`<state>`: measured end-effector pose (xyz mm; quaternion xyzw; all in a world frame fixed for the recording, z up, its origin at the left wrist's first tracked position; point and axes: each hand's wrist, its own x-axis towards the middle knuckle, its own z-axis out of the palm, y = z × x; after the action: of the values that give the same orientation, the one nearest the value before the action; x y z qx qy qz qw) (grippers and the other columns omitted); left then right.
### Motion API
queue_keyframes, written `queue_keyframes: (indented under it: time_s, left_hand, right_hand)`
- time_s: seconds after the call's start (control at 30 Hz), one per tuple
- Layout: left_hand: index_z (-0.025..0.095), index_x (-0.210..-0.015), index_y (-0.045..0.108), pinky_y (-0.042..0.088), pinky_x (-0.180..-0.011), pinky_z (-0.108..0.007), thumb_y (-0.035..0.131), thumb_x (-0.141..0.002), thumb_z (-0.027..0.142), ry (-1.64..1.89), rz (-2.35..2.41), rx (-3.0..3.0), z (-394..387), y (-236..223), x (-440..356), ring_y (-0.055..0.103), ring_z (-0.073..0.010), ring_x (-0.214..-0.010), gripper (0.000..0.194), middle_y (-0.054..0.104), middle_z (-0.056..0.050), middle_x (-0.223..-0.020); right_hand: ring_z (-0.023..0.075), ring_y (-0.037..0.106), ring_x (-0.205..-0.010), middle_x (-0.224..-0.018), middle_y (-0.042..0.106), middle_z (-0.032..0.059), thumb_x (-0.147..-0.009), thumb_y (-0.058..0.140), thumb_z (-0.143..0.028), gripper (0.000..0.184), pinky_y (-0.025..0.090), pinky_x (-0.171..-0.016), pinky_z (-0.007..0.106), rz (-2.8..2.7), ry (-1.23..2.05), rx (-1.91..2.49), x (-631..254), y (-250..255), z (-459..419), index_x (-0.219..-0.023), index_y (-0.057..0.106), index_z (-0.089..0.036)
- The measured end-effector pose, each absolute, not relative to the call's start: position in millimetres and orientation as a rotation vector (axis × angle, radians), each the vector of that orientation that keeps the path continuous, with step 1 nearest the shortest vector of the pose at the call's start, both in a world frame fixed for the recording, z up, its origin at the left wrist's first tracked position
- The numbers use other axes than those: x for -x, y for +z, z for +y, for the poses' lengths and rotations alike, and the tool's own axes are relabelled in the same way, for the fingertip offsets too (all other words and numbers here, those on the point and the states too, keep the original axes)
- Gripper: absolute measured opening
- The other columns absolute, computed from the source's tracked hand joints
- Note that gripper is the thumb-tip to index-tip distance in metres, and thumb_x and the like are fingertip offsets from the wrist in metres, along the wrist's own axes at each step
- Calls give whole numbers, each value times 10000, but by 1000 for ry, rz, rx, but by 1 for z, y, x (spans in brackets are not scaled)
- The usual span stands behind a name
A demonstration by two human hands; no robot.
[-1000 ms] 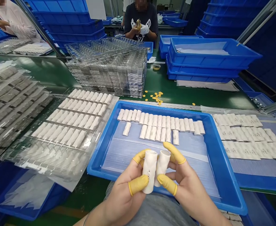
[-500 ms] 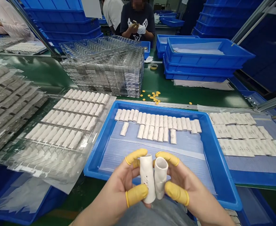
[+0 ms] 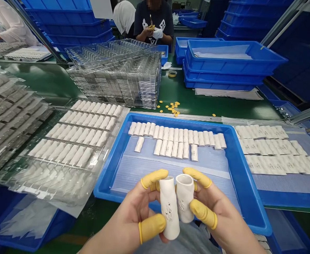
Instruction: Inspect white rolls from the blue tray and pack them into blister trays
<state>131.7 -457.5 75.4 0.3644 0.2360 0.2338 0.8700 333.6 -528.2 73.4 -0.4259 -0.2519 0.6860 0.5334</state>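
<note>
My left hand (image 3: 136,208) grips a white hollow tube (image 3: 168,208) with dark print on its side. My right hand (image 3: 213,211) grips a similar printed tube (image 3: 184,197). The two tubes stand almost upright, side by side and touching, with their open ends up. Yellow finger cots cover my thumbs and forefingers. Both hands are just above the near part of a blue tray (image 3: 112,187) lined with a pale sheet. Farther up the tray lie rows of white tubes (image 3: 176,141), with one apart at the left.
A clear blister tray of white tubes (image 3: 75,137) lies left of the blue tray, and printed tubes (image 3: 273,151) lie to its right. Beyond are stacked clear trays (image 3: 115,81), scattered gold discs (image 3: 171,107), stacked blue bins (image 3: 234,58) and a co-worker (image 3: 152,21).
Both tubes have turned in my fingers and now stand more upright, with their print facing me. My hands have shifted slightly, and the right tube no longer leans outward.
</note>
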Motion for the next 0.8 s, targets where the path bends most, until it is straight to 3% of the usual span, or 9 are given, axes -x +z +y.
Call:
queue_keyframes:
  time_s: [0.1,0.27,0.57,0.7,0.8]
  left_hand:
    - [461,-1396,505,582,-655,-250,740,-871,257,509,483,-736,-457,77,-134,681,-157,-810,610,662,-60,-1151]
    - [427,-1391,532,617,-625,-254,746,-857,218,558,465,-689,-455,76,-135,676,-182,-867,612,627,-72,-1235]
    - [371,-1391,565,621,-636,-250,631,-931,142,594,441,-650,-453,80,-137,685,-182,-870,518,685,-75,-1133]
    - [356,-1363,591,605,-633,-242,722,-875,178,619,485,-653,-454,80,-139,674,-232,-987,536,680,-90,-1174]
    - [376,-1346,584,587,-690,-247,829,-775,169,617,510,-670,-454,78,-140,678,-203,-957,655,677,-65,-1173]
  right_hand:
    - [163,658,-785,-1011,724,-3,-906,752,-381,473,526,-745,307,-568,1649,931,-332,73,-527,-1331,562,-463]
    - [122,672,-726,-918,724,-22,-862,808,-353,425,511,-667,229,-492,1680,907,-331,77,-524,-1247,641,-422]
    - [163,692,-732,-1039,732,37,-860,790,-423,496,503,-612,250,-459,1706,986,-334,75,-522,-1307,581,-378]
    - [164,683,-700,-1081,726,33,-867,775,-441,495,514,-617,275,-490,1704,1003,-333,75,-522,-1317,572,-405]
    - [164,682,-731,-1115,715,24,-878,772,-414,498,533,-652,284,-504,1681,997,-331,75,-524,-1329,562,-418]
